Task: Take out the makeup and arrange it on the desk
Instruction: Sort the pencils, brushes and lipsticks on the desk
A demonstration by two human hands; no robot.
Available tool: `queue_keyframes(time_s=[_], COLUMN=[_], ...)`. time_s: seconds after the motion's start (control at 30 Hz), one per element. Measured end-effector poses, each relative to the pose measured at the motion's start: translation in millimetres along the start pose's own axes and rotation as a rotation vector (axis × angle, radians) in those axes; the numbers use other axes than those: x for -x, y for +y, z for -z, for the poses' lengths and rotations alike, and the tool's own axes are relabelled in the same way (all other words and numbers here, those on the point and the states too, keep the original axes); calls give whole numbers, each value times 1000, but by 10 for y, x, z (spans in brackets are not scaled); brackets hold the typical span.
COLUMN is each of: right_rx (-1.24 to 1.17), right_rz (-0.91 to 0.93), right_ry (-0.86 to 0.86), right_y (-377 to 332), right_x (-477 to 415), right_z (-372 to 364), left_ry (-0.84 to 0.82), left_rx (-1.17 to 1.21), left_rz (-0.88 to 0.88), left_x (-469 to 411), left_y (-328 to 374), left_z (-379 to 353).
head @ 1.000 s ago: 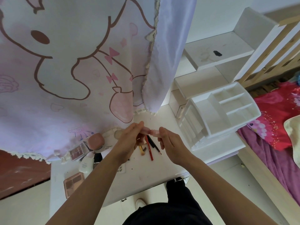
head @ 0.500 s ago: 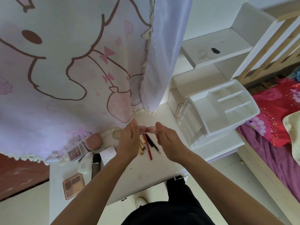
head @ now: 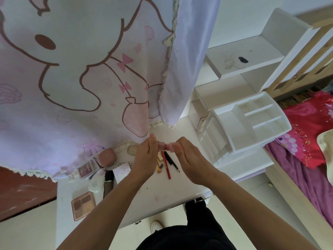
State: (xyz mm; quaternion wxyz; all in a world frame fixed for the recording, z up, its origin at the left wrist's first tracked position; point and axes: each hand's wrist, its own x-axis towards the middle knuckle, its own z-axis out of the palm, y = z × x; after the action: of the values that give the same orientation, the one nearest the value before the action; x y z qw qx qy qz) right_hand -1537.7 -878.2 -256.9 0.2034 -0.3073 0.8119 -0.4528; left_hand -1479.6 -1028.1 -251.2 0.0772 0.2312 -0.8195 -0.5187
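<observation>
In the head view, both hands met above the middle of the white desk [head: 162, 195], toward its far edge, with a small pink makeup tube [head: 164, 147] spanning the gap between them. The right hand [head: 191, 159] had its fingers curled round one end. The left hand [head: 146, 156] stood with fingers nearly straight against the other end; its grip could not be told. A red pencil [head: 167, 167] and a black pencil [head: 171, 160] lay directly below. A brown eyeshadow palette [head: 83, 204] lay near the left front corner, and a white organizer [head: 248, 127] stood at the right edge.
</observation>
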Motion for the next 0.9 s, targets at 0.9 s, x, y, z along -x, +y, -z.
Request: queue_keyframes(time_s=[0.9], right_rx=[-594], right_rz=[-176], right_ry=[174], right_y=[-100], right_x=[-81], right_z=[188], left_ry=[-56], left_rx=[81], left_rz=[97], left_x=[-133], left_y=[115], left_z=[89])
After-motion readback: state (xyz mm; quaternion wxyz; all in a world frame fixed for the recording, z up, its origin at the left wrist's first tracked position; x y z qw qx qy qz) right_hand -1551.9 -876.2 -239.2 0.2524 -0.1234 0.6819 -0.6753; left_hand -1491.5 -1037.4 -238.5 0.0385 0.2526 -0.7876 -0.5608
